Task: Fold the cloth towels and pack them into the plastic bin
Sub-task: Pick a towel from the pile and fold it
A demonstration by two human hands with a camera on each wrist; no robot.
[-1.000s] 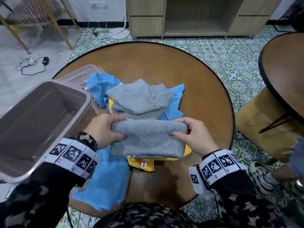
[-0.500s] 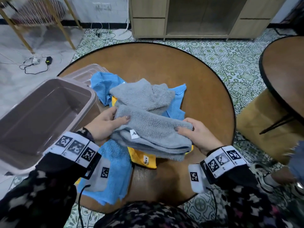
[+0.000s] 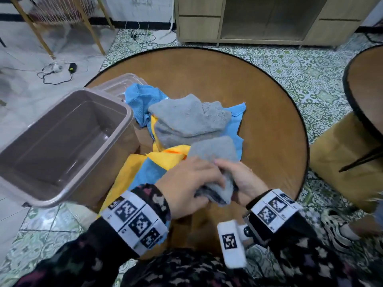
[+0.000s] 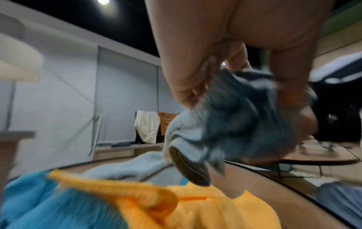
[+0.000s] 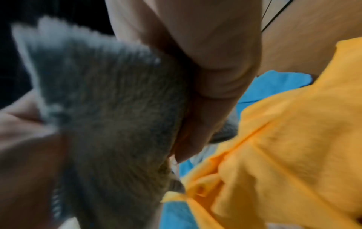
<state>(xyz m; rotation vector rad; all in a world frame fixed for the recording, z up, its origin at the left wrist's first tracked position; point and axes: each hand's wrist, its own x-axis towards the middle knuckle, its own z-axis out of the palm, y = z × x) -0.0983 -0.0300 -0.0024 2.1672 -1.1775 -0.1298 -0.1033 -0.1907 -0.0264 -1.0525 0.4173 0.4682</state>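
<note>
A folded grey towel (image 3: 215, 154) (image 4: 231, 124) (image 5: 109, 108) is held up over the near part of the round table, pinched between both hands. My left hand (image 3: 190, 183) (image 4: 215, 51) grips its near left end from above. My right hand (image 3: 242, 179) (image 5: 205, 65) grips its near right end, fingers curled into the cloth. The taupe plastic bin (image 3: 116, 104) stands open to the left with nothing visible inside. Another grey towel (image 3: 186, 117) lies crumpled on the heap, over blue towels (image 3: 143, 98) and a yellow towel (image 3: 165, 158) (image 4: 195, 206) (image 5: 293, 139).
The bin's lid (image 3: 116, 85) lies behind the bin on the round wooden table (image 3: 228, 79). A second round table (image 3: 369, 79) and a tan stool (image 3: 339, 154) stand at the right. A cabinet (image 3: 259, 19) is beyond, cables (image 3: 60, 69) on the floor to the left.
The grey towel went from lying wide between my spread hands to folded in half; both hands have come together at its near end and lifted it off the yellow towel.
</note>
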